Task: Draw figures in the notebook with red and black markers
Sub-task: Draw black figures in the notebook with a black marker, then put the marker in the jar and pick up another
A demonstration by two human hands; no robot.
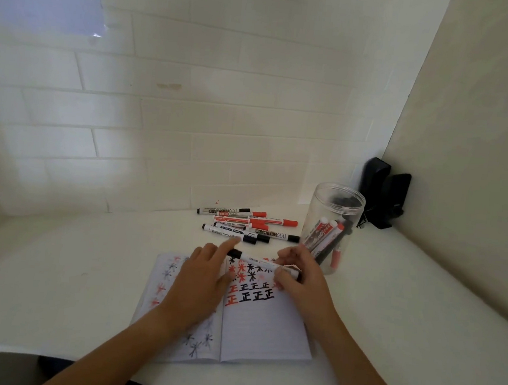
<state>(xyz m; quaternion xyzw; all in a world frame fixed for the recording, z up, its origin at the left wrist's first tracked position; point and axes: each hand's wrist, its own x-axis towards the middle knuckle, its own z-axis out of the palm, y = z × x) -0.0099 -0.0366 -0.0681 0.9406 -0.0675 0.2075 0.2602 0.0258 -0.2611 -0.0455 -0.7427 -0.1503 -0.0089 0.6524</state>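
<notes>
The right hand [296, 276] pinches a black marker [263, 263] in curled fingers; the left hand [205, 283] rests spread on the open notebook [262, 328]. Red and black stars and characters fill its upper part; the lower lines remain blank. Spare markers [243, 225] lie on the worktop [72, 256].

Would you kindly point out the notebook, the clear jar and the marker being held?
notebook [265, 331], head view, blank lower right page.
clear jar [340, 196], head view, upper wall.
black marker [256, 260], head view, white barrel.

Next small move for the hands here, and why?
Probably pull the cap off: the right hand grips one end of the white black-capped marker, held level over the open lined notebook, while the left hand's fingertips touch the other end.
</notes>
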